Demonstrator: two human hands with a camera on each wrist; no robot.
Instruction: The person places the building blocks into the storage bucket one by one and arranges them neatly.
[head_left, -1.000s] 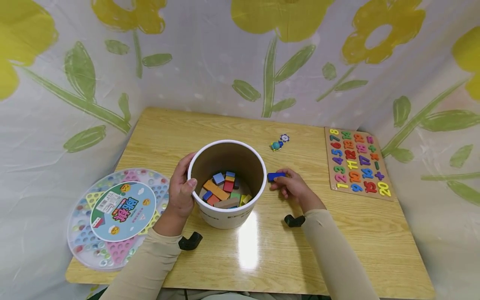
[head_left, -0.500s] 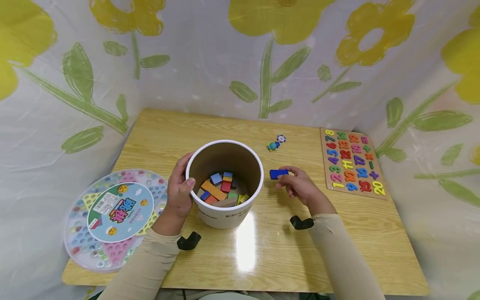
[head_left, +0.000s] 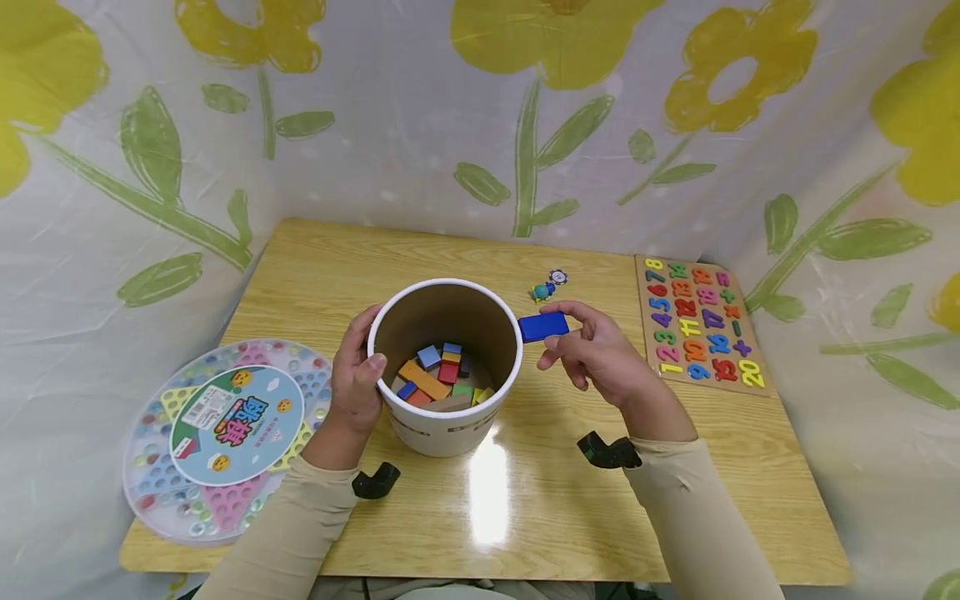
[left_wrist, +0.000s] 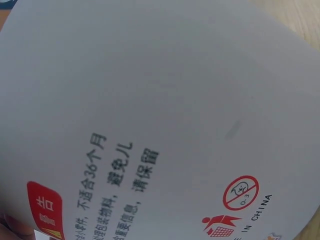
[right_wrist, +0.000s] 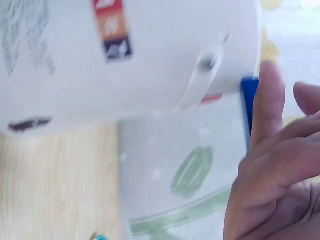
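A white round bucket (head_left: 438, 437) stands on the table, with several coloured wooden blocks in it, among them a long orange block (head_left: 424, 380) and a red block (head_left: 447, 372). My left hand (head_left: 356, 379) grips the bucket's left side, thumb at the rim. In the left wrist view the printed bucket wall (left_wrist: 165, 75) fills nearly everything. At the right of the rim, my right hand (head_left: 600, 358) pinches a flat blue block (head_left: 543, 327) between thumb and index finger. The right wrist view shows this blue block (right_wrist: 248, 107) edge-on beside the bucket, partly behind a finger.
A round Chinese checkers board (head_left: 225, 442) lies to the left. A number puzzle board (head_left: 697, 325) is at the far right. Behind the right hand is a small blue-green toy (head_left: 542, 291). The wooden table (head_left: 600, 533) ends at a flower-patterned curtain (head_left: 390, 142).
My right hand has lifted the blue block off the table and brought it up to the bucket's right rim. My left hand keeps its hold on the bucket.
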